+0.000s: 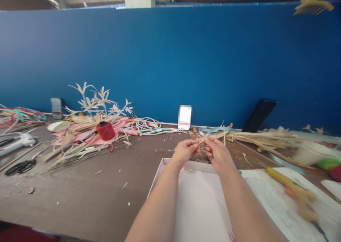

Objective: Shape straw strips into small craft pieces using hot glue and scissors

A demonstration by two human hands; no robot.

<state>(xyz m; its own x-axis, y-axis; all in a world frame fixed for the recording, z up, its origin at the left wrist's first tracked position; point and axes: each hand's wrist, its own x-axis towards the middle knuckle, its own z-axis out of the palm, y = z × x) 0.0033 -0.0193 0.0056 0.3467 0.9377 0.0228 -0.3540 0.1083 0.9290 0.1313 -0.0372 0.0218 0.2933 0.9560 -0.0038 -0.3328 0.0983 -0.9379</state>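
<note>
My left hand [186, 150] and my right hand [217, 152] meet above the far edge of a shallow white box [199, 203]. Fingertips of both are pinched on a small pale strip [201, 141] that looks like dried plant fibre; its exact shape is too small to tell. A few similar pale scraps [189, 170] lie inside the box near its far wall. Just beyond my hands, a phone [184, 117] with a lit screen leans on the blue partition. Past my right hand lie a light blue ribbon [217, 129] and dried stalks [255, 138].
On the right, a yellow glue gun [293, 190] rests on printed paper [262, 192], near a white cup [313, 152]. Leftward are a red thread spool [106, 131], husk flowers [102, 96], black-handled scissors [20, 166] and coiled blue cord [147, 125]. A blue partition [160, 57] stands behind.
</note>
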